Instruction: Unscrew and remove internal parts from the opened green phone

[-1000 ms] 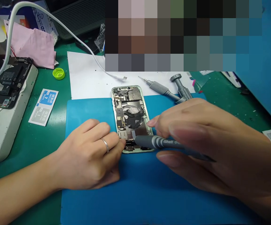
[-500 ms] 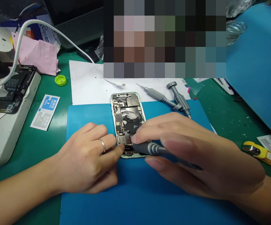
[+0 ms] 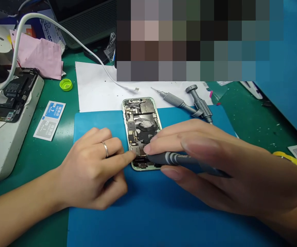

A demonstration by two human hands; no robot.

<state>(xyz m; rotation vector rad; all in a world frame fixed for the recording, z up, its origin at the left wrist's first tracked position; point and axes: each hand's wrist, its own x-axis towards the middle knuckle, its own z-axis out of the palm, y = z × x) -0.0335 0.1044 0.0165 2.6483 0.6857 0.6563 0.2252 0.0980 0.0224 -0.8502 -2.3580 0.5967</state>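
Note:
An opened phone (image 3: 148, 130) with its circuit board and dark battery exposed lies on the blue mat (image 3: 143, 212). My left hand (image 3: 97, 168), a ring on one finger, is closed with its index finger stretched out. That fingertip presses on the lower left part of the phone and steadies it. Between thumb and fingers, my right hand (image 3: 215, 164) grips dark grey tweezers (image 3: 161, 158) with light curved bands. Their front end points at the phone's lower section; the very tip is hard to make out. My right fingers cover part of the phone's right edge.
Two grey screwdrivers (image 3: 175, 100) lie beyond the phone, partly on white paper. A white cable (image 3: 81, 43) arches over the left side. Near it are a green cap (image 3: 66, 84), a wipe packet (image 3: 50, 120) and another phone part (image 3: 16, 92). A yellow tool (image 3: 289, 159) sits far right.
My left knuckles have shifted slightly left and up, leaving the index finger more stretched. My right hand and the tweezers move slightly right. The whole view has shifted a little.

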